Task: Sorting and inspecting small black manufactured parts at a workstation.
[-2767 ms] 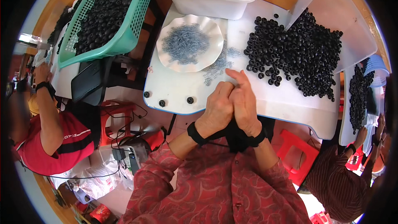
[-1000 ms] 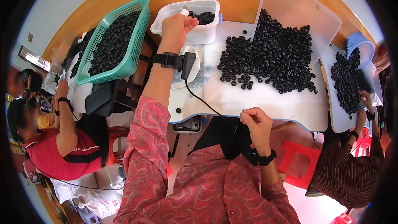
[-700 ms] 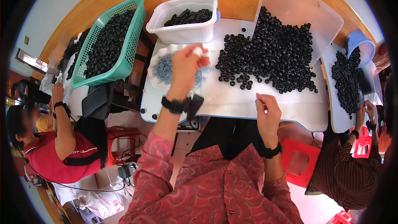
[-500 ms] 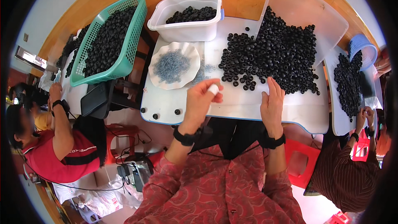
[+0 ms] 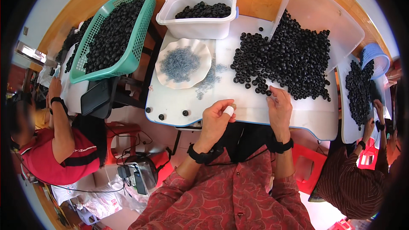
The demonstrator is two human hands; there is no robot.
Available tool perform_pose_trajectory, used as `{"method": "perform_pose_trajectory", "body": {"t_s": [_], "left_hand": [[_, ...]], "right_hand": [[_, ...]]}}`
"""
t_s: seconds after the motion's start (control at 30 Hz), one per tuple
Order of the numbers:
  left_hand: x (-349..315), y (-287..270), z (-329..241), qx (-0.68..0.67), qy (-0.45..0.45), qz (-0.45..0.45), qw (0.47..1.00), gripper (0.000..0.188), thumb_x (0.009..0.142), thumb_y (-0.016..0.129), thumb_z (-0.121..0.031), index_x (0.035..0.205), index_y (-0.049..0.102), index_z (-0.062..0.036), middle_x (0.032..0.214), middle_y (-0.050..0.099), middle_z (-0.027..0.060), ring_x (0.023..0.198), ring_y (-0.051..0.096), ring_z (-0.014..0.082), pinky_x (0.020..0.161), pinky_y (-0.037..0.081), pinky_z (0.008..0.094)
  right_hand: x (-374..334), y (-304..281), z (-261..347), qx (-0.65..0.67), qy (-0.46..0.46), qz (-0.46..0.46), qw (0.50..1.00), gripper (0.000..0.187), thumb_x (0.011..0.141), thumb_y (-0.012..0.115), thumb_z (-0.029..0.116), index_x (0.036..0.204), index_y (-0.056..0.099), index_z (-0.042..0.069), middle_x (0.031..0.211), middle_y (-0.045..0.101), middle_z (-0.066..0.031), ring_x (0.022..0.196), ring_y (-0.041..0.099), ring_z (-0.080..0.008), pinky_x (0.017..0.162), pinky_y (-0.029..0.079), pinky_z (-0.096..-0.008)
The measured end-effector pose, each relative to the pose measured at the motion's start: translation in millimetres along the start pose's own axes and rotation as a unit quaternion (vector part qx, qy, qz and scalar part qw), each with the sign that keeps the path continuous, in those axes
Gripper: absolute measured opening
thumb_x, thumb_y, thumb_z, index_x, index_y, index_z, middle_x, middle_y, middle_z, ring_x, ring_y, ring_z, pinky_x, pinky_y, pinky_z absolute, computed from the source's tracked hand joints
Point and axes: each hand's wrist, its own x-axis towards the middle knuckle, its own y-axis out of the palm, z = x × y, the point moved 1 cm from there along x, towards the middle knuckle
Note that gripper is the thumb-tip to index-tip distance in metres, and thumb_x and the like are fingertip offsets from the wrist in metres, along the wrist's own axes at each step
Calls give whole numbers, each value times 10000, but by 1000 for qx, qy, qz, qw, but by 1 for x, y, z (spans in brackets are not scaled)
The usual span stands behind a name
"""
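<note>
My left hand (image 5: 216, 122) is held over the table's front edge, fingers curled in and thumb pressed to them. A white wrap (image 5: 229, 110) covers one of its digits; anything in the pinch is too small to make out. My right hand (image 5: 280, 108) is at the near edge of a heap of small black wheel-like rings (image 5: 294, 55). Its thumb and forefinger close around one black ring (image 5: 269, 93). Left of the heap, a scalloped white plate (image 5: 204, 61) bears small translucent bluish pieces (image 5: 180, 64), with more scattered on the table beside it.
A clear plastic bin (image 5: 341, 30) lies tipped behind the heap. A white tub (image 5: 198, 30) and a green basket (image 5: 138, 44) hold more black rings. Several loose rings (image 5: 185, 113) sit along the front left edge. Co-workers sit on both sides; a red stool (image 5: 313, 162) stands at right.
My left hand has come down and slightly right, away from the plate. My right hand's straight fingers have bent, and thumb and forefinger have closed around a black ring at the heap's edge.
</note>
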Motion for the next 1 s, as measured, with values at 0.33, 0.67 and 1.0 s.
{"method": "perform_pose_trajectory", "body": {"t_s": [0.33,0.67,1.0], "left_hand": [[-6,1,0,44,22,26,998,249,983,556,-37,1209,648,14,1027,699,100,840,670,126,737,589,256],[-6,6,-3,-8,6,47,999,256,999,562,-72,1224,652,8,1021,708,92,839,665,107,740,578,247],[-5,-19,-4,-81,17,-4,997,249,979,600,-49,1213,653,20,1031,703,102,846,687,135,742,598,258]], "right_hand": [[-10,1,10,67,56,8,996,245,847,689,-35,1087,675,10,951,630,-64,867,591,-167,759,500,-265],[-34,14,49,264,121,99,952,249,892,699,-1,1139,677,0,967,670,-34,832,610,-92,745,495,-227],[-23,38,96,167,-13,170,971,237,831,662,-97,1049,676,-5,939,651,-107,764,657,-185,646,531,-284]]}}
